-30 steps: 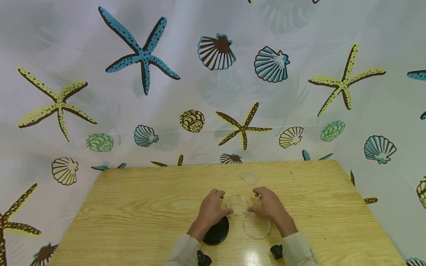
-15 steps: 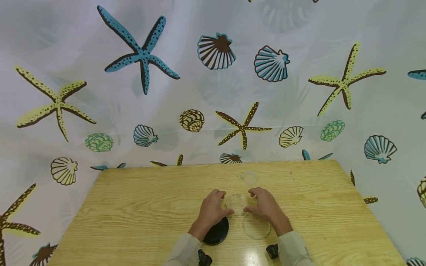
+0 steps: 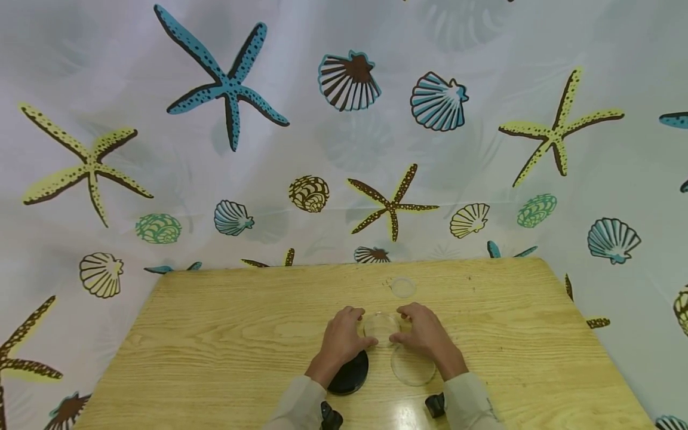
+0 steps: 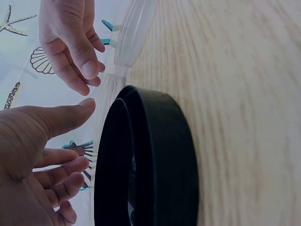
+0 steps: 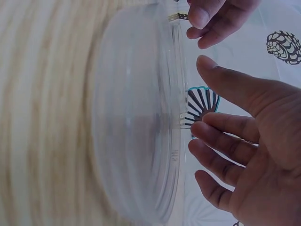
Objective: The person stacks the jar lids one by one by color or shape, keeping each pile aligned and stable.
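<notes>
Left hand point(image 3: 341, 339), right hand point(image 3: 427, 335) loosely curved, empty; between them, clear round plastic dish point(image 3: 380, 328): best pinched evenly, opposite sides.

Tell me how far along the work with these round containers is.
Done: the black round container, near clear container, middle clear container and far clear disc look laid out on the wooden table.
In hand: the left hand and right hand flank the middle one; neither visibly grips it.
Remaining, probably: gripping and moving it, as it rests ungripped on the wood.
</notes>
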